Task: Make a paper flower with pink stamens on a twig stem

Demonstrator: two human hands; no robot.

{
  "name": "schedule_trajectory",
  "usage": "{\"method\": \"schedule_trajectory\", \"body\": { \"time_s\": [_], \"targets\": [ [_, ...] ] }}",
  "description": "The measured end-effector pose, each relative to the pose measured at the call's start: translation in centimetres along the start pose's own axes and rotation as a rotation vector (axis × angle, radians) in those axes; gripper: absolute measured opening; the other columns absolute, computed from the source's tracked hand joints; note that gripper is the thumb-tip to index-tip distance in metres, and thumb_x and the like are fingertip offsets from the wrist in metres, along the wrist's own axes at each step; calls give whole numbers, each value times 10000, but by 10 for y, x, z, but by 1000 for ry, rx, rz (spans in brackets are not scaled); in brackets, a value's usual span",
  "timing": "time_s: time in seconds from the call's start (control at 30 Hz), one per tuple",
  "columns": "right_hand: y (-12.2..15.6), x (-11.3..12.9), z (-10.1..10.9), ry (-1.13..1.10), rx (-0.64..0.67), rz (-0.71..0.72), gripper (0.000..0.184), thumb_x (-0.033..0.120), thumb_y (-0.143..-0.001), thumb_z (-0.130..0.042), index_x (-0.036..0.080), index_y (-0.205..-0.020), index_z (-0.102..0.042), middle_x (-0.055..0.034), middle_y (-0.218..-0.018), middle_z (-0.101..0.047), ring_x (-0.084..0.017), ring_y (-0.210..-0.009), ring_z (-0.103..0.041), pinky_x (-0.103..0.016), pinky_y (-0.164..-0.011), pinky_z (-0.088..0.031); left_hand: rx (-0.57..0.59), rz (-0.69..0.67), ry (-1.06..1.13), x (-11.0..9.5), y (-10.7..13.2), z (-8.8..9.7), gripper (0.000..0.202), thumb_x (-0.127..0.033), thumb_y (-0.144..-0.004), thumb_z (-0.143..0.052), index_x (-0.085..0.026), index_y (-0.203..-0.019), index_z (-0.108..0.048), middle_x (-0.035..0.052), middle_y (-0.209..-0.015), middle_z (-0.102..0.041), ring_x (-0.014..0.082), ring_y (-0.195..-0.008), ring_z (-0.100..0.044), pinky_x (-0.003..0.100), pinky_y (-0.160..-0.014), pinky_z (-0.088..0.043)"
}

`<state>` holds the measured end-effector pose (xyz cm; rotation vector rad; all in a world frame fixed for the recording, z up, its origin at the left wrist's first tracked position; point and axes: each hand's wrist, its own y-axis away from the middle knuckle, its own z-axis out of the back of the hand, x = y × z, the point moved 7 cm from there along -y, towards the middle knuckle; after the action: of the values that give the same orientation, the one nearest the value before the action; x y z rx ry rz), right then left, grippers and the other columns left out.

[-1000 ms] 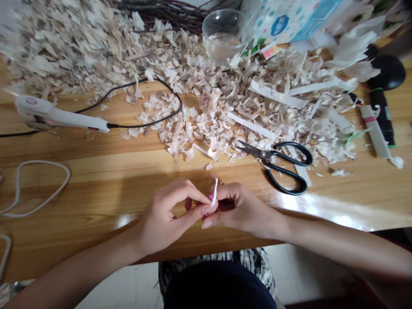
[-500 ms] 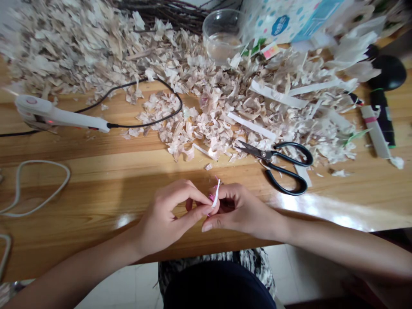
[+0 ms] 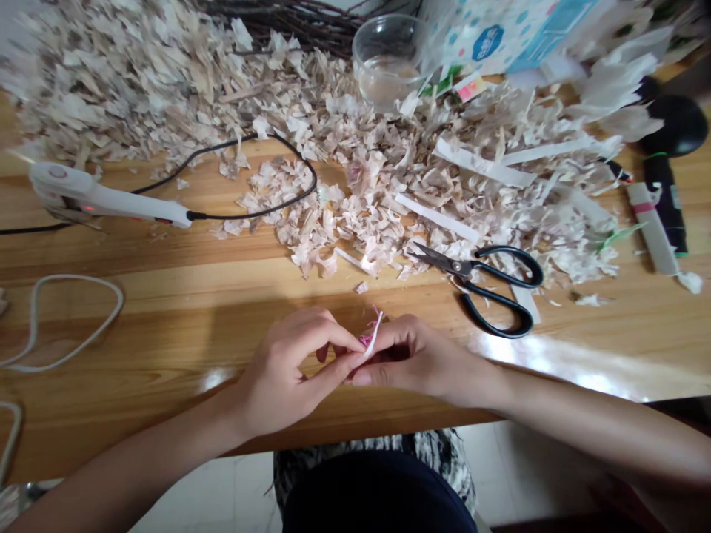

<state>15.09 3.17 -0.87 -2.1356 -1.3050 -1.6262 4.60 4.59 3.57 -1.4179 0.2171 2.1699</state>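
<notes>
Close to the table's front edge, my left hand (image 3: 303, 363) pinches a narrow white strip (image 3: 375, 332) between thumb and fingertips. Thin pink thread-like bits (image 3: 367, 338) stick out beside the strip; exactly what they belong to is partly hidden by the fingers. My right hand (image 3: 414, 361) meets the left from the other side, its fingers curled and its thumb bent in at the lower end of the strip. Black-handled scissors (image 3: 458, 268) lie partly open beyond my right hand, on the edge of the scraps.
Dry, pale petal-like scraps (image 3: 355, 207) cover the table's back. A white hot glue gun-like tool (image 3: 111, 198) with a black cord lies left, near a white cable (image 3: 34, 326). Behind are a clear plastic cup (image 3: 389, 63) and dark twigs (image 3: 278, 22); a black-handled tool (image 3: 666, 200) lies right.
My right thumb has drawn up and in against the left fingertips, closing the gap below the strip. The left hand keeps its pinch. The whole view has shifted slightly.
</notes>
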Motion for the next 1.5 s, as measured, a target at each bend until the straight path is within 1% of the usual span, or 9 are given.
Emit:
{"method": "schedule_trajectory", "body": {
  "time_s": [0.3,0.67,0.9,1.03,1.17,1.27,1.33,1.4,1.5],
  "targets": [
    [1,-7,-1,-40,-49,-65,193,283,-690,-781,125,-717,-673,20,-692,-631,-89,-640,-547,-215,-626,-429,51,29,43,-1,1,-6,41,-138,-841,-623,-161,-807,-622,-7,-688,-598,87,-611,-515,217,-600,-412],
    [1,6,-6,-11,-39,25,202,339,-802,-682,160,-779,-590,-4,-848,-628,-130,-841,-578,-264,-804,-449,67,140,139,5,0,-5,53,-151,-846,-611,-163,-795,-618,-15,-690,-586,84,-615,-517,201,-581,-407],
    [2,6,-4,85,-12,15,297,446,-803,-654,163,-777,-566,28,-719,-518,-104,-676,-484,-230,-635,-397,48,209,173,8,0,-1,64,-172,-856,-599,-174,-800,-629,-4,-725,-627,100,-649,-555,216,-612,-428],
    [8,13,17,214,-214,63,407,513,-820,-607,177,-644,-462,52,-595,-373,-86,-553,-339,-221,-506,-287,68,293,303,16,1,-1,61,-205,-872,-588,-199,-820,-618,-31,-729,-626,87,-677,-566,180,-618,-440],
    [13,31,36,213,-405,221,336,481,-835,-612,190,-721,-490,28,-668,-449,-102,-617,-413,-220,-562,-365,80,360,384,22,2,-2,44,-222,-880,-583,-215,-849,-613,-41,-753,-630,81,-709,-589,173,-655,-452],
    [9,31,31,188,-300,219,227,384,-832,-645,196,-943,-583,-27,-867,-558,-152,-835,-528,-259,-715,-448,108,357,386,21,2,-2,76,-232,-888,-567,-204,-828,-605,-30,-740,-617,93,-697,-584,190,-644,-451],
    [7,29,26,168,-232,225,171,312,-838,-639,189,-953,-609,-49,-971,-576,-169,-942,-540,-285,-801,-458,115,349,367,19,2,-2,109,-241,-893,-552,-190,-806,-594,-14,-734,-601,108,-692,-568,208,-637,-449],
    [7,27,24,159,-203,229,116,280,-840,-630,175,-890,-618,-52,-983,-583,-160,-927,-552,-289,-817,-461,107,349,344,19,1,-1,131,-253,-896,-538,-182,-794,-579,-2,-734,-582,118,-692,-548,220,-633,-443],
    [7,23,24,162,-218,191,149,313,-832,-640,169,-837,-601,-19,-820,-574,-130,-767,-552,-260,-713,-465,92,340,318,20,1,1,135,-255,-897,-525,-180,-789,-554,4,-756,-552,124,-718,-529,223,-653,-431]
  ]
}}
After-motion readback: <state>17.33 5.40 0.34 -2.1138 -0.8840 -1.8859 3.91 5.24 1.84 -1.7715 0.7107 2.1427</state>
